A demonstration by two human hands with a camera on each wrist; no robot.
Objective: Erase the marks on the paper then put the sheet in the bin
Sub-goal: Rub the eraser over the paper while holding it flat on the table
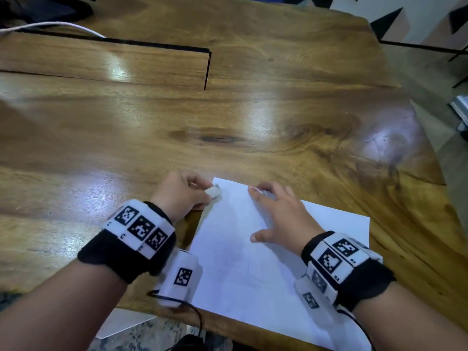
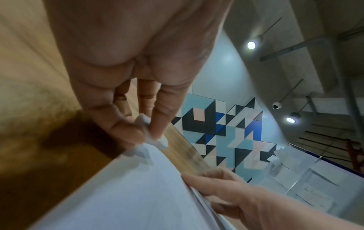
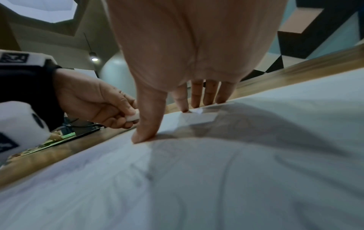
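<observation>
A white sheet of paper (image 1: 253, 269) lies near the front edge of the wooden table (image 1: 228, 117). Faint pencil marks (image 3: 147, 175) show on it in the right wrist view. My left hand (image 1: 210, 195) pinches a small white eraser (image 1: 214, 191) between thumb and fingers at the sheet's far left corner. The left wrist view shows the eraser (image 2: 155, 137) touching that corner of the paper (image 2: 128, 194). My right hand (image 1: 263, 214) lies spread on the sheet, with its fingertips (image 3: 197, 102) at the far edge and its thumb (image 3: 145, 132) pressing down. No bin is in view.
A black slot line (image 1: 207, 69) cuts the tabletop at the back left, and a white cable (image 1: 63, 26) runs beside it. The table's right edge (image 1: 430, 153) drops to the floor. A flat white object (image 1: 121, 323) shows below the near edge.
</observation>
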